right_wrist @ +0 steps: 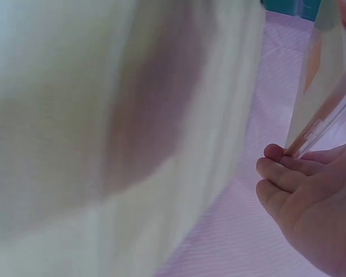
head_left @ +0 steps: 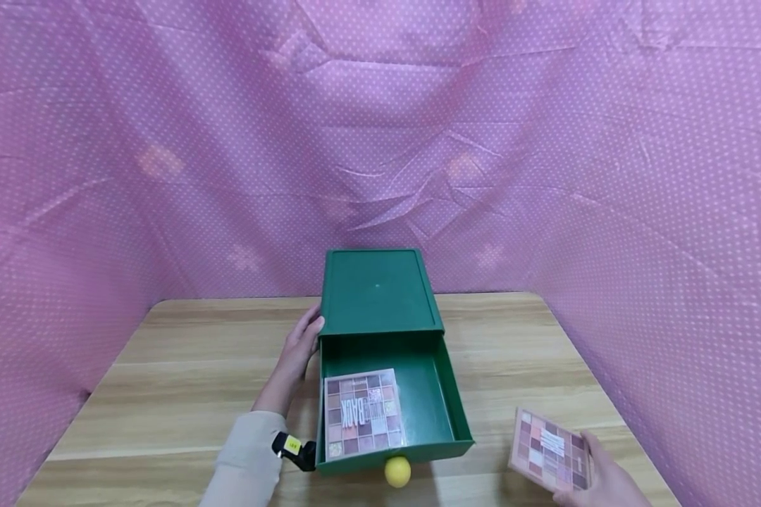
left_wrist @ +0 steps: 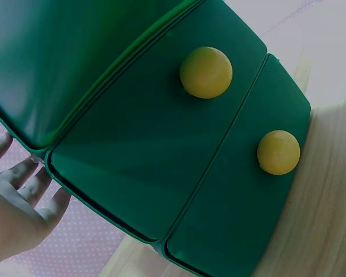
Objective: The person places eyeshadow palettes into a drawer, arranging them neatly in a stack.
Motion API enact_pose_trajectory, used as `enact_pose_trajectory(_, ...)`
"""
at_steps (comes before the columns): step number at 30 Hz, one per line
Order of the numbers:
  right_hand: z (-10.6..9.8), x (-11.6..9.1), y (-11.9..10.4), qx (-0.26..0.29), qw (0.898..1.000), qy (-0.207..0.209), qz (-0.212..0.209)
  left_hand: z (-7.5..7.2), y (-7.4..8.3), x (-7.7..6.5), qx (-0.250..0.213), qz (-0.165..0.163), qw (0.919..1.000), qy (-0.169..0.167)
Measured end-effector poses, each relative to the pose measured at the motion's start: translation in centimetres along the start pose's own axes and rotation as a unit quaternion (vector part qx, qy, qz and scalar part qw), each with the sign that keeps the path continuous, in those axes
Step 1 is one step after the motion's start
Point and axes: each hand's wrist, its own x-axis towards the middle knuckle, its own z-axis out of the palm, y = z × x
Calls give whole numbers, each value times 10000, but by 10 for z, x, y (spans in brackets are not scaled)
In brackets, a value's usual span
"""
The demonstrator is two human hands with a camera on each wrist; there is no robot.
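Head view: a flat palette [head_left: 364,413] takes up the left part of an open drawer [head_left: 425,398] in the green cabinet [head_left: 379,292]. Wood-grain surface [head_left: 184,373]; pink dotted cloth [head_left: 380,148] behind and both sides. Right hand [head_left: 604,482] pinches a second palette [head_left: 545,451], right of the drawer, apart from it.

Left wrist view: closed lower drawers [left_wrist: 132,141], yellow knobs [left_wrist: 206,73]. Left hand [left_wrist: 16,208], fingers spread, touches the cabinet's side.

Right wrist view: second palette tilted, edge against fingertips.

There are two palettes [head_left: 363,415], one cabinet [head_left: 380,292], three drawers [head_left: 425,401], three knobs [head_left: 397,472] and one table [head_left: 165,394].
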Motion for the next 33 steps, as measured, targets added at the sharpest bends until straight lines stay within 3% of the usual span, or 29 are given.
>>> enact_pose_trajectory(6, -20, 5, -9, -88, 9975, 414, -571, 0, -1, 0, -7, -2, 10000, -8)
enact_pose_trajectory(13, -49, 10, -27, -246, 9929, 683, -939, 0, -1, 1, 50, 2, 10000, 1)
enact_pose_trajectory(22, -80, 18, -57, -404, 9815, 1064, -1541, -2, 1, 1, 69, -11, 10000, 37)
enact_pose_trajectory(33, -106, 32, -105, -99, 9720, 987, -2132, -4, 1, 5, 81, -91, 9999, 5)
